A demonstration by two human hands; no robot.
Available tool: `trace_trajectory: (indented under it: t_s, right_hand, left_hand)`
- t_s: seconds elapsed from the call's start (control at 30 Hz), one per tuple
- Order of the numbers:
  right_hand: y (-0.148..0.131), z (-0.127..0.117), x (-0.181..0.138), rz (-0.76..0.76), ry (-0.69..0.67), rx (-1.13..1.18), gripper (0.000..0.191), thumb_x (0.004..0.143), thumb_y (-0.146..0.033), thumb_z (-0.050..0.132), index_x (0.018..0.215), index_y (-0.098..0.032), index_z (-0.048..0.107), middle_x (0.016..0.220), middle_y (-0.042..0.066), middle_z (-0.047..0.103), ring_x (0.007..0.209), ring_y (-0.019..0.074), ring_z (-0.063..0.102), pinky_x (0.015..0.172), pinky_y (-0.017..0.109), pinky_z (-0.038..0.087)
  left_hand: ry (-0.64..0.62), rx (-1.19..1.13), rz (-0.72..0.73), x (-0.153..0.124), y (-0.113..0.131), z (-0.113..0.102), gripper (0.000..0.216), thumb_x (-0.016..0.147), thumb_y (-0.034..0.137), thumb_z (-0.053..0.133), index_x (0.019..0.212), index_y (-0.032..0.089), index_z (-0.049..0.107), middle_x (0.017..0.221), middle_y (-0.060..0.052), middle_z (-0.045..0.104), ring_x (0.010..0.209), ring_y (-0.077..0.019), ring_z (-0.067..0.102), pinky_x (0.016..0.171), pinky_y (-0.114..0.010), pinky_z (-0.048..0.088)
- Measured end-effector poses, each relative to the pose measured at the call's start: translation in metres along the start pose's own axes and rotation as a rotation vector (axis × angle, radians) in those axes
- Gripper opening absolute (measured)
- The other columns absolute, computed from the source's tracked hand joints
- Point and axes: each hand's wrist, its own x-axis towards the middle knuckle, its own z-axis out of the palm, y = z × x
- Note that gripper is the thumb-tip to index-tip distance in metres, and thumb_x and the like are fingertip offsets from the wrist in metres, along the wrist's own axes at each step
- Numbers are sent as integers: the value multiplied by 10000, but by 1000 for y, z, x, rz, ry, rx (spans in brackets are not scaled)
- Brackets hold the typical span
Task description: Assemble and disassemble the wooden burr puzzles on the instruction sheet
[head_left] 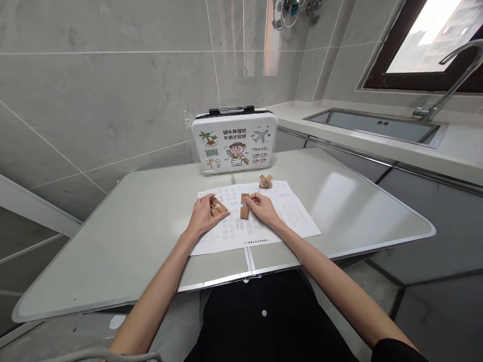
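Observation:
My left hand [202, 216] is closed around notched wooden puzzle pieces [218, 206], thumb along their near side and fingers over the far end. They lie slanted over the printed paper sheet [302, 221]. To the right, my right hand [264, 208] pinches upright-lying notched wooden puzzle pieces [244, 212] by their right side, thumb on top. A pale gap shows in the notches of both sets. The exact number of pieces in each hand is hard to tell. Just beyond my right hand, an interlocked wooden burr puzzle [266, 182] rests at the sheet's far edge.
A white cartoon-printed case [236, 146] with a black handle stands at the back of the folding table [151, 226], near the tiled wall. At right is a counter [403, 146] with a sink [373, 125] and faucet [449, 90]. A metal-edged seam crosses the tabletop.

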Motion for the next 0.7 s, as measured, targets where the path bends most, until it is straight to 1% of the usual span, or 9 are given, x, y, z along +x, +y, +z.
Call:
trace_trajectory:
  t_s: [0.13, 0.3, 0.37, 0.53, 0.63, 0.7]
  right_hand:
    - [2, 0, 0, -10, -13, -62, 452, 931, -671, 600, 818, -234, 620, 645, -14, 616, 592, 178, 536, 576, 301, 406]
    - [3, 1, 0, -26, -29, -190, 426, 978, -620, 551, 824, -230, 628, 693, 7, 686, 656, 198, 625, 636, 303, 454]
    - [1, 2, -2, -35, -31, -263, 397, 995, -578, 547, 827, -230, 638, 714, 13, 709, 690, 205, 655, 664, 303, 458]
    - [-2, 7, -8, -49, -24, -479, 282, 992, -460, 606, 833, -234, 658, 721, 23, 726, 761, 228, 683, 671, 300, 394]
    - [-3, 12, -11, -59, -28, -577, 252, 987, -418, 627, 818, -234, 656, 693, 25, 709, 727, 231, 670, 653, 305, 345]
    - [-4, 13, -12, -69, -34, -617, 257, 996, -421, 624, 821, -234, 656, 698, 33, 709, 706, 233, 662, 642, 311, 323]
  left_hand:
    - [-43, -60, 55, -1, 0, -2, 807, 821, 681, 798, 1428, 250, 487, 1378, -128, 640, 1291, -380, 580, 1098, -551, 473]
    - [-204, -181, 203, -6, 15, -5, 819, 810, 669, 821, 1453, 281, 496, 1411, -113, 619, 1304, -363, 576, 1078, -518, 514]
    - [-244, -217, 248, -9, 23, -4, 825, 810, 658, 827, 1465, 284, 495, 1410, -114, 616, 1297, -359, 581, 1078, -510, 519]
    - [-250, -226, 309, -13, 37, 1, 820, 846, 638, 804, 1498, 275, 464, 1430, -129, 595, 1314, -365, 577, 1107, -525, 503]
    - [-239, -213, 318, -14, 44, 4, 847, 842, 650, 803, 1514, 271, 454, 1436, -141, 597, 1320, -378, 577, 1120, -545, 490]
    - [-241, -205, 308, -15, 49, 4, 846, 845, 652, 799, 1519, 275, 454, 1434, -144, 602, 1314, -383, 583, 1122, -554, 486]
